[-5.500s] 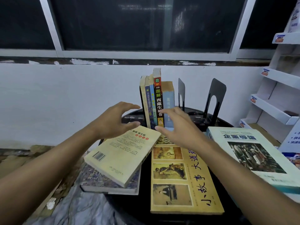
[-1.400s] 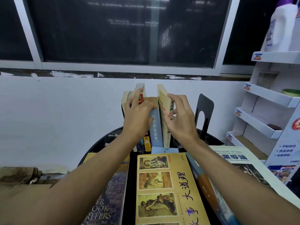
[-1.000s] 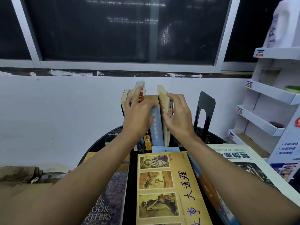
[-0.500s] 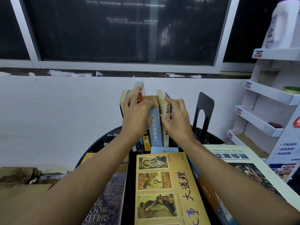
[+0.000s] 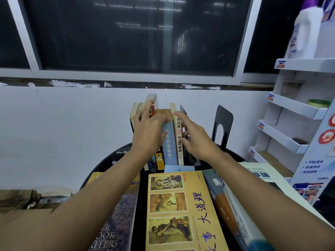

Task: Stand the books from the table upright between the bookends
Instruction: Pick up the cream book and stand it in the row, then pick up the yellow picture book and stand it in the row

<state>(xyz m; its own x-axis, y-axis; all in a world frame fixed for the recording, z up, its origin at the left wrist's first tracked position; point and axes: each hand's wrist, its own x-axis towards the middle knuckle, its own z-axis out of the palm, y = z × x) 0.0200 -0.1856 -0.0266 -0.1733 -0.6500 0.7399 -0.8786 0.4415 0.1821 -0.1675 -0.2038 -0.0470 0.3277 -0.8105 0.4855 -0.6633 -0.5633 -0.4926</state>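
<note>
Several books stand upright in a row at the back of the round black table (image 5: pixel 108 161). My left hand (image 5: pixel 147 132) lies flat over their spines, fingers reaching onto the blue-spined book (image 5: pixel 169 147). A cream book (image 5: pixel 178 134) stands at the right end of the row, against a thin black bookend (image 5: pixel 183 111). My right hand (image 5: pixel 194 137) is just right of it, fingers spread, index fingertip at the cream spine. A second black bookend (image 5: pixel 222 126) stands apart further right. A yellow book (image 5: pixel 181 211), a purple book (image 5: pixel 117 221) and a thick blue-edged book (image 5: pixel 233 205) lie flat in front.
A white display shelf (image 5: pixel 293 107) stands at the right with a detergent bottle (image 5: pixel 306 31) on top. A white wall and dark window are close behind the table. A small pale blue booklet (image 5: pixel 178 168) lies at the foot of the row.
The cream book, earlier flat on the table, now stands straight at the right end of the row. My right hand's fingers have loosened and spread from it. My left hand stays on the spines.
</note>
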